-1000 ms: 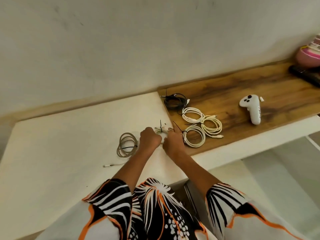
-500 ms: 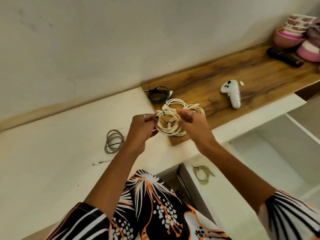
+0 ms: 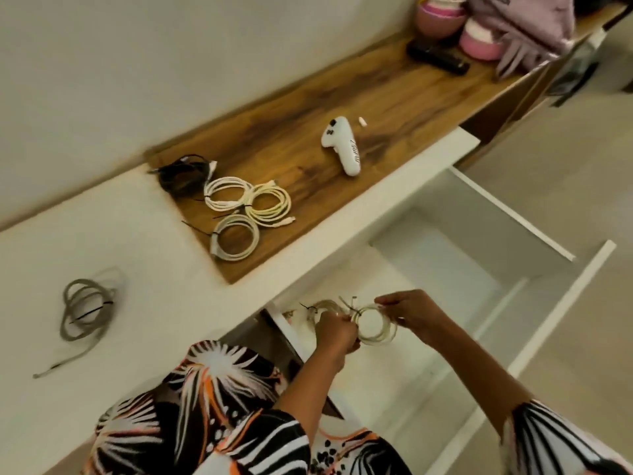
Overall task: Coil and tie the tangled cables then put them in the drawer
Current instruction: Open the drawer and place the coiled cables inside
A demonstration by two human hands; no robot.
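Note:
Both hands hold a coiled pale cable (image 3: pixel 376 325) over the open white drawer (image 3: pixel 561 313). My left hand (image 3: pixel 335 332) grips its left side and my right hand (image 3: pixel 409 310) pinches its right rim. Another pale coil (image 3: pixel 317 308) with a black tie lies in the drawer just behind my left hand. On the wooden top (image 3: pixel 308 108) lie three tied white coils (image 3: pixel 246 214) and a black cable bundle (image 3: pixel 185 171). A grey coiled cable (image 3: pixel 85 310) with a loose tail rests on the white counter (image 3: pixel 137 234) at the left.
A white handheld controller (image 3: pixel 342 145) lies on the wood. Further right are a black remote (image 3: pixel 436 56), pink bowls (image 3: pixel 442 15) and a lilac cloth (image 3: pixel 524 25). The drawer's front panel (image 3: pixel 548 323) juts out to the right.
Both hands lifted the pale coil off the counter and carried it down and right over the open drawer. The view swung toward the drawer.

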